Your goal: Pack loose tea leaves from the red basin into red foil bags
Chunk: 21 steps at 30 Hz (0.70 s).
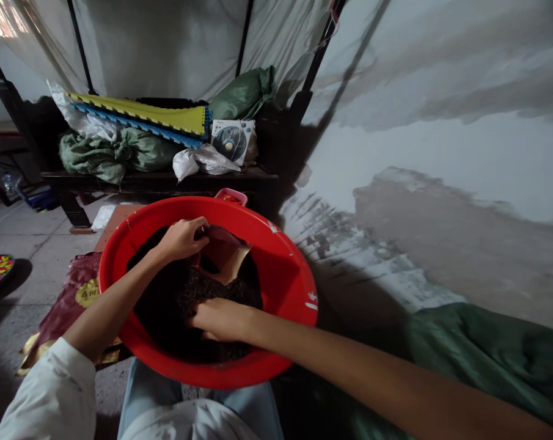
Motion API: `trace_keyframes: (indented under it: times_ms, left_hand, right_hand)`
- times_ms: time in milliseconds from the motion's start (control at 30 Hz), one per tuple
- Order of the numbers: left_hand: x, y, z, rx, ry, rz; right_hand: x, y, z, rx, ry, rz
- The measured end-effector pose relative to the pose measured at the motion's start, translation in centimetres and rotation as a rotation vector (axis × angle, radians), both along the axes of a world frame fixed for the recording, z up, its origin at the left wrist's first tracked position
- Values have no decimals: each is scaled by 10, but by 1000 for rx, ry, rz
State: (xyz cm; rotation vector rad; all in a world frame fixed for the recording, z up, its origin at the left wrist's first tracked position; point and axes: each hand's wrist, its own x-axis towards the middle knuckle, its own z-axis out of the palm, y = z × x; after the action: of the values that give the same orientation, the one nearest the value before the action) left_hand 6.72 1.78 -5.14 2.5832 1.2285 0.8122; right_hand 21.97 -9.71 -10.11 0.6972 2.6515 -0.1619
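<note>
L hand (184, 239) holds bag (227, 255), R hand (220, 318) in dk matl (191, 289).

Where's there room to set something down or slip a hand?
Bare floor shows between the round tray and maroon bag; there's perhaps reaching room inside the red tub, right of the pouch. Crowded: the bench, with sacks, mats and a fan.

One left hand (182, 239), one right hand (222, 318), one red basin (288, 275), one opened pouch (229, 258), one fan (230, 145), one pink container (244, 198) and one round dish (13, 264) can be counted.
</note>
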Motion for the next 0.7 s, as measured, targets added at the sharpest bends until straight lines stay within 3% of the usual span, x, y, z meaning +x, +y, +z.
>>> trace_keyframes:
  times_ms: [367,700]
  left_hand:
    - [0,-1,1,-2,35,2]
    - [1,-2,2,-10,50,12]
  right_hand:
    - [18,-5,12,179,81,-41]
    - [45,17,61,105,363,-244]
